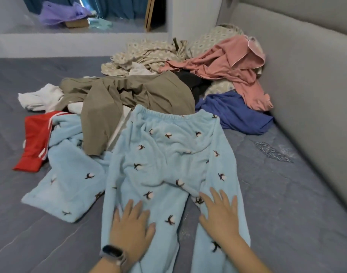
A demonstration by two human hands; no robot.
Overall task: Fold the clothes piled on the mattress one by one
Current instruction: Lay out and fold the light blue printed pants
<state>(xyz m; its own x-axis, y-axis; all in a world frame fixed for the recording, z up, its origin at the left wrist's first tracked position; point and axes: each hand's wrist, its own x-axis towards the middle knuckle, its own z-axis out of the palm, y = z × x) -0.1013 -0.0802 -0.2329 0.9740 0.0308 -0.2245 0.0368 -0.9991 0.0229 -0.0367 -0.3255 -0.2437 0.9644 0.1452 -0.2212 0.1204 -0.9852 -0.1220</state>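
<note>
Smoothing the Pyjama Trousers Before the Fold

Pressing flat on the light-blue fleece trousers, both hands work in the lower middle of the frame; the left hand lies on one leg with fingers straight and spread, grasping nothing; the right hand rests on the other leg, likewise splayed and released. The waistband points up-frame and touches the olive garment at the edge of the pile, which fills the centre and upper right on the grey mattress. A matching blue top lies beside the trousers at lower left, possibly under one leg; folding now risks dragging it along, or catching the olive cloth at the waistband; thick fleece may also bunch at the crotch and spoil the crease.
</note>
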